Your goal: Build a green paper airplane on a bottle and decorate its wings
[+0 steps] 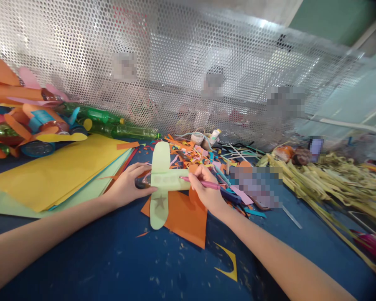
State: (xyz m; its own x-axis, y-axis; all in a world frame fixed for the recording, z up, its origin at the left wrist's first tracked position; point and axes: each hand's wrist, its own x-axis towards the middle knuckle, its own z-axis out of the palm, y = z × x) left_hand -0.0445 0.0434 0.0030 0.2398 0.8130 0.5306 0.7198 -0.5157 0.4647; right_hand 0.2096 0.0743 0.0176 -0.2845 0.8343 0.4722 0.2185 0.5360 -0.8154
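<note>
A pale green paper airplane model (161, 159) lies before me, its body wrapped round what looks like a plastic bottle. A dark star marks its near wing, and faint window-like shapes run along the body. My left hand (133, 184) grips the bottle end on the left between thumb and fingers. In my right hand (203, 186) is a pink pen (208, 184), its tip touching the green body. Orange paper parts show at the tail beside my right fingers. Beneath the model rests an orange paper sheet (188, 221).
Coloured paper sheets (69, 163) are stacked left, below finished bottle planes (47, 117). Green bottles (119, 128) lie along a perforated metal screen (175, 62). Paper scraps (194, 152) pile up behind the model. Dried plant strips (319, 179) spread right; a yellow offcut (228, 263) lies near.
</note>
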